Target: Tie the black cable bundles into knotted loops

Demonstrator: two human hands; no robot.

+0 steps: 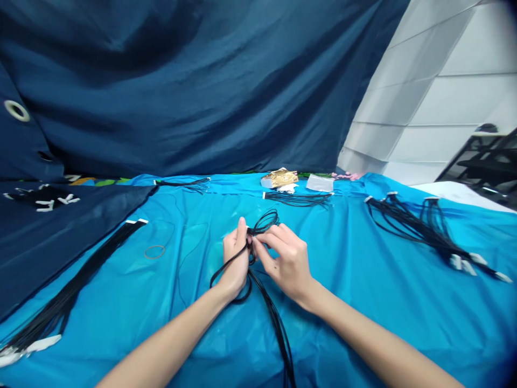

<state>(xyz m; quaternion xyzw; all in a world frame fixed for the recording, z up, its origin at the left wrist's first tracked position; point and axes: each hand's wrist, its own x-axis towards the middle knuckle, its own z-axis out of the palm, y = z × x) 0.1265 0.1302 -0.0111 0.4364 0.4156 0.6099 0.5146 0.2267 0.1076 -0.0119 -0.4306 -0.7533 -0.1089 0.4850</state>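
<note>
A bundle of thin black cables [277, 320] loops around and between my hands, its loose length trailing down toward the near edge of the view. My left hand [236, 261] is closed on the bundle, thumb pointing up, with one loop bulging out to its left. Just right of it, my right hand [285, 258] pinches the cables near their upper loops, fingers bent inward. The fingertips of both hands nearly meet, and what lies between them is partly hidden.
Blue sheeting [161, 302] covers the table. Black cable bundles lie at left [81, 280], right [420, 229] and back [299, 199]. An orange rubber band [154, 252] is left of my hands. Gold wrapping [279, 178] lies before the dark curtain [202, 91].
</note>
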